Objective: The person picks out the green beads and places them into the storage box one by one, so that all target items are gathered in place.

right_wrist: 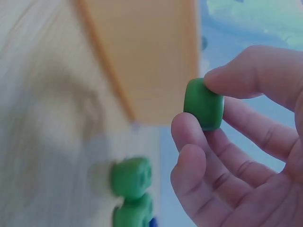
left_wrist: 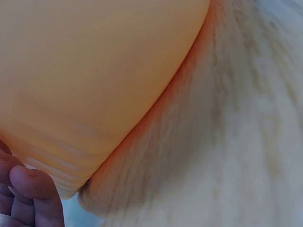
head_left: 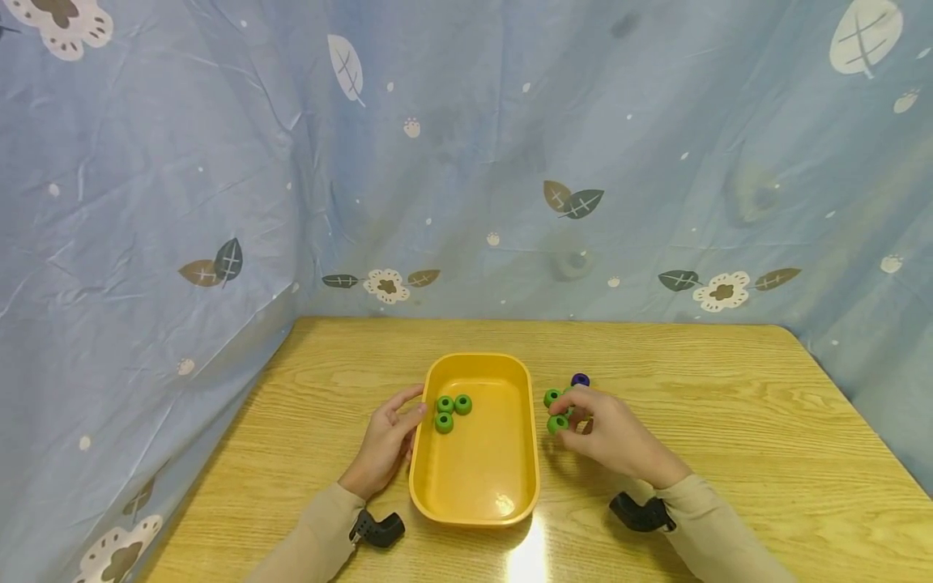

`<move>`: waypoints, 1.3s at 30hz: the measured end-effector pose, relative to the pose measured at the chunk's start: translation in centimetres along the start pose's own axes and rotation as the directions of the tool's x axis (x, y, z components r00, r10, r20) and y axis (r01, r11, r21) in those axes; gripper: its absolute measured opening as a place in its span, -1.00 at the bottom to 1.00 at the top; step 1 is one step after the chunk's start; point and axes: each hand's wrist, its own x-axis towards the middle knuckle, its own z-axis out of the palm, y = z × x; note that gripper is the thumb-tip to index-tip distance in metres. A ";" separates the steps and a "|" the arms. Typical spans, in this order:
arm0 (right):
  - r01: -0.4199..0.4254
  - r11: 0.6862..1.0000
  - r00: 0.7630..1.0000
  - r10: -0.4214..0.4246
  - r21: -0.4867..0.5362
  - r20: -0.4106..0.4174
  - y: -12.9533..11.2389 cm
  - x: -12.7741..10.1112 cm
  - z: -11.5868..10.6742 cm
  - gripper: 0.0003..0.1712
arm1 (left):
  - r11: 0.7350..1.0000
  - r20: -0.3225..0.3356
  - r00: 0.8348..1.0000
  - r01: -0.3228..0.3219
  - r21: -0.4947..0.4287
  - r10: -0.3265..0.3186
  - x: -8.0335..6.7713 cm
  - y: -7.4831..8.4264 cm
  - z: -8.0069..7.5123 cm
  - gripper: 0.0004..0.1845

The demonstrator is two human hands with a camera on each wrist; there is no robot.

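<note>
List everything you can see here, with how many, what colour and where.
Tray: one, yellow, middle of the table between the hands.
Beads in tray: three, green, ring-shaped, clustered at its far left end.
Held bead: one, green, pinched in the right hand just right of the tray.
Loose green beads: at least two, on the table by the right hand; the hand may hide more.
Purple bead: one, on the table just beyond the right hand.
Table: one, light wood grain.
Cloth: blue with leaf and flower print, hung behind and at both sides.
Wrist cameras: two, black, one on each wrist.
Left hand: fingers on the tray's left wall.
Right hand: pinches the held bead.
</note>
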 end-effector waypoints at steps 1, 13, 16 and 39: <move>0.004 1.000 1.000 -0.004 0.010 -0.002 -0.4 0.2 0.0 -0.73 | 1.000 0.002 1.000 -0.001 0.000 0.001 0.0 0.0 0.0 -0.37; 0.073 0.994 0.993 -0.080 0.086 0.082 -4.0 3.6 1.1 -0.79 | 1.000 -0.002 1.000 0.007 0.006 -0.007 0.1 -0.2 0.0 -0.38; 0.073 0.995 0.992 -0.080 0.070 0.099 -4.7 4.5 1.5 -0.77 | 1.000 -0.001 1.000 0.009 0.005 -0.009 0.1 -0.1 0.0 -0.38; -0.061 0.998 0.984 0.065 -0.030 0.167 -7.5 10.6 6.4 -0.80 | 1.000 0.000 1.000 0.020 0.012 -0.020 0.0 0.5 0.4 -0.40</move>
